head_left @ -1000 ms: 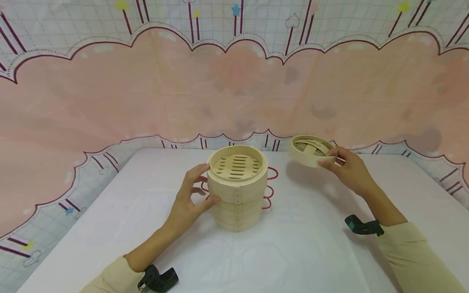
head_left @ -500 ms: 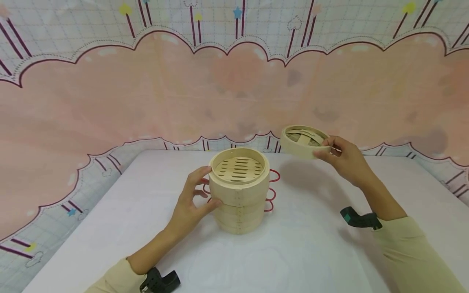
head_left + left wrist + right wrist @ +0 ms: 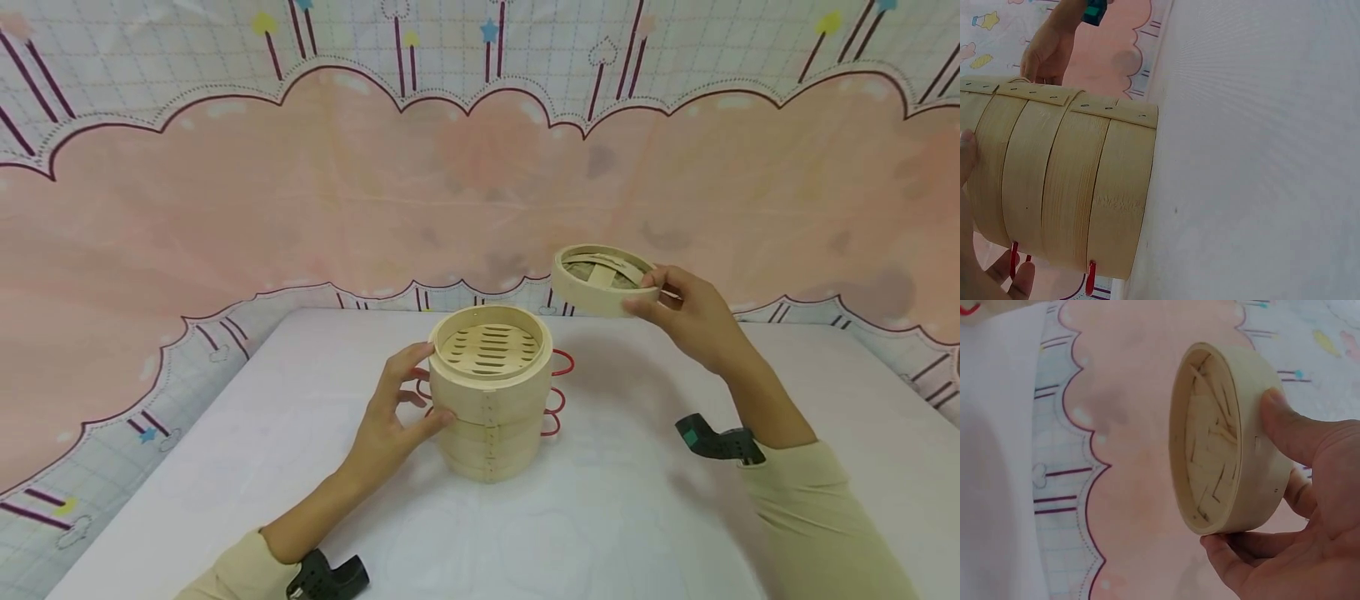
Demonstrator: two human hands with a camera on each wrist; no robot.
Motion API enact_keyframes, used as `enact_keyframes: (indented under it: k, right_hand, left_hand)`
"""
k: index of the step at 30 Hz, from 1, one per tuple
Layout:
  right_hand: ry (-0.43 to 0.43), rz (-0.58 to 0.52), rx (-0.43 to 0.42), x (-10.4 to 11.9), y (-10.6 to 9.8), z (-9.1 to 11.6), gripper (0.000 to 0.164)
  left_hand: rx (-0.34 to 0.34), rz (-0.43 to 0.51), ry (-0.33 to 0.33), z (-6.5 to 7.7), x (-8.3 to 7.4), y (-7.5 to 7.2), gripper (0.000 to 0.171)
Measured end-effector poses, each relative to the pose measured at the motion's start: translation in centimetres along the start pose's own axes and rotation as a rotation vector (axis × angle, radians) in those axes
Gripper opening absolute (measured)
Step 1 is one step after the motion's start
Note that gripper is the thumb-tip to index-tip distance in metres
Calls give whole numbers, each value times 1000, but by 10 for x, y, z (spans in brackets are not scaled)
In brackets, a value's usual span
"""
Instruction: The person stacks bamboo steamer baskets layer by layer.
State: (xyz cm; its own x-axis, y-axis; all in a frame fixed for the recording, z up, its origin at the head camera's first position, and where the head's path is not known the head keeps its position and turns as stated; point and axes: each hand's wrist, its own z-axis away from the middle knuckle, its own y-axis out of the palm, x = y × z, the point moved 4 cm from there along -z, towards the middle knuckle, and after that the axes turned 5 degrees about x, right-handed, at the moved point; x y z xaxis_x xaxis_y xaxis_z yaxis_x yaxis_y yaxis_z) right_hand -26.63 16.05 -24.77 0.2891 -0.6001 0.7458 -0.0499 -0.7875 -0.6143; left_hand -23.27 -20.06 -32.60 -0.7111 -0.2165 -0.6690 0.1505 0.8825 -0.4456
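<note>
A stack of round bamboo steamer baskets stands upright on the white table, its top tier uncovered and showing a slatted floor. Red loop handles stick out at its sides. My left hand grips the stack from the left, thumb on the front and fingers round the far side; the left wrist view shows fingertips beside a red loop. Held up behind and to the right of the stack is the bamboo steamer lid. My right hand pinches the lid's right rim; in the right wrist view its woven underside shows.
The white table stretches around the stack. Behind it hangs a pink and white patterned cloth. A dark camera band is on each wrist, the right one over the table.
My right hand has lifted the lid higher and carried it left, closer to the stack. The left hand keeps its grip on the stack, which stays in place.
</note>
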Motion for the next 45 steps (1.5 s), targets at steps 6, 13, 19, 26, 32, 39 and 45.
enact_keyframes:
  k: [6,13,19,26,32,39,45]
  right_hand:
    - [5,-40,0,10,4,-2,37]
    - [-14,-47,-15,22,10,-6,35]
    - [-88,-43,-21,31,14,-6,30]
    - [-104,-47,4,37,20,-5,30]
    - [-113,-51,15,38,23,-5,30]
    - [-135,-54,58,41,27,-1,32]
    - [-158,-56,68,42,32,0,29]
  left_hand:
    - [-2,3,0,0,0,1,80]
    - [-17,-11,15,-1,0,2,83]
    - [-15,-15,10,-2,-1,0,82]
    - [-11,-1,5,-2,-1,-1,79]
    - [-13,-7,5,-2,-1,-1,81]
    - [-9,-5,8,-2,-2,-1,80]
    - [-9,-4,6,-1,-1,0,79]
